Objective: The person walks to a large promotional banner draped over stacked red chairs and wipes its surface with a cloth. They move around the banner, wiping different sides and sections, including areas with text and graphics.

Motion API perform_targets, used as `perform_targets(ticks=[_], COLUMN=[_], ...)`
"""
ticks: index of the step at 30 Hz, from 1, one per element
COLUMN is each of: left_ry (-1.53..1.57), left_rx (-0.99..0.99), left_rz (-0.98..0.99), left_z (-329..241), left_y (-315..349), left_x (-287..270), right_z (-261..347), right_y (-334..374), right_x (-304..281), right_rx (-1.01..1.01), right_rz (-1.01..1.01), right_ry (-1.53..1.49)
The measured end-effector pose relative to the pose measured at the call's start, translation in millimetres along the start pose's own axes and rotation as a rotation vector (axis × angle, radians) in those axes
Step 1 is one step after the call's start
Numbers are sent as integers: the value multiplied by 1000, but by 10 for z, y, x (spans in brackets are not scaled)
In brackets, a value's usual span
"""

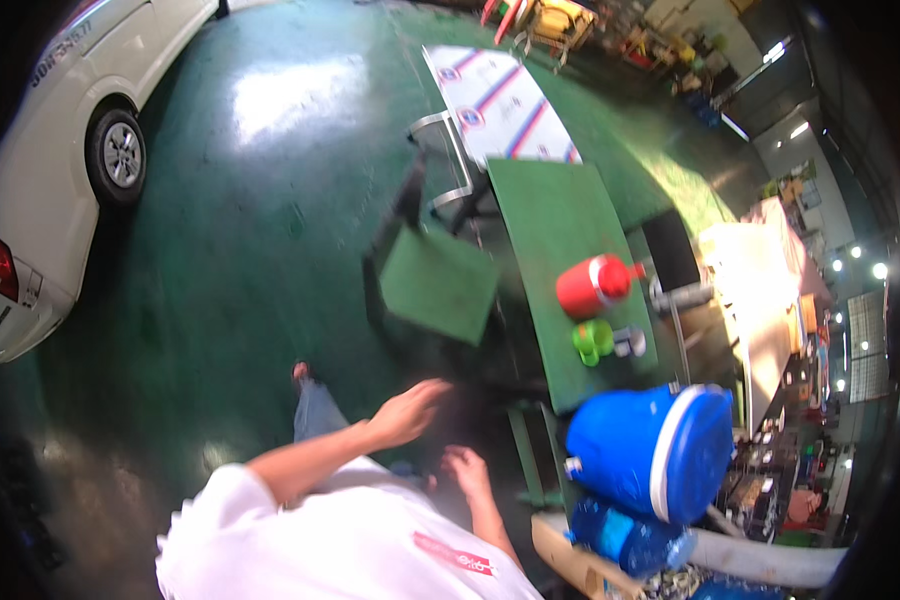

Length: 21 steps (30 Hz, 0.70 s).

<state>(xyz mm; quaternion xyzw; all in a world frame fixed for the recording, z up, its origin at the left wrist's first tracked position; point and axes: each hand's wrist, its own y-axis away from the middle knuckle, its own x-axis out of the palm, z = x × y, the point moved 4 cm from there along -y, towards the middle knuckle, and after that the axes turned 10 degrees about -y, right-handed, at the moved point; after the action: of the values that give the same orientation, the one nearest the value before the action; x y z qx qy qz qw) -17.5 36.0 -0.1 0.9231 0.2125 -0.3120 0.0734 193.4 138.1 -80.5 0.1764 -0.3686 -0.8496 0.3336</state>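
My left hand (410, 412) reaches across in front of my white shirt, fingers stretched out and slightly blurred, with nothing visible in it. Lower and to its right, my right hand (467, 472) is raised with its fingers loosely bent and apart, holding nothing that I can see. Just past both hands lies a dark, blurred area whose shape I cannot make out. A chair with a flat green panel (440, 285) stands ahead of my left hand. To the right runs a long green table (555, 215), apart from both hands.
On the table are a red jug (592, 287), a green mug (592, 342) and a pale cup (629, 342). A blue drink cooler (620, 440) and a blue water bottle (620, 535) are near right. Farther stands a patterned-top table (510, 105); a white van (40, 180) is left.
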Motion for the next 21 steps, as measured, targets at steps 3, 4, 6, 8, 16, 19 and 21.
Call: perform_targets(ticks=[3,4,6,8,16,19,21], left_ry=[-6,-158,-53,-125,-119,-209,-196], left_rx=[-348,-566,-617,-517,426,-165,-660], left_rz=[-119,-242,-546,-590,-183,-140,-122], left_z=[1785,2210,2598,2522,2519,4326,5707], left_y=[102,99,-173,-854,-4074,-4587,-4263], left_x=[-997,-1449,-2329,-3063,-4472,-5002,-5461], right_z=[561,788,1062,1420,3117,3892,4644], right_y=[-847,-1118,-1360,-1468,-2492,-3463,-4175], right_x=[1315,1800,2561,3157,4422,4730,5066], right_rx=[-42,-83,-11,-53,189,71,101], right_rz=[194,265,344,476,561,385,320], right_ry=[277,301,349,423,137,109,193])
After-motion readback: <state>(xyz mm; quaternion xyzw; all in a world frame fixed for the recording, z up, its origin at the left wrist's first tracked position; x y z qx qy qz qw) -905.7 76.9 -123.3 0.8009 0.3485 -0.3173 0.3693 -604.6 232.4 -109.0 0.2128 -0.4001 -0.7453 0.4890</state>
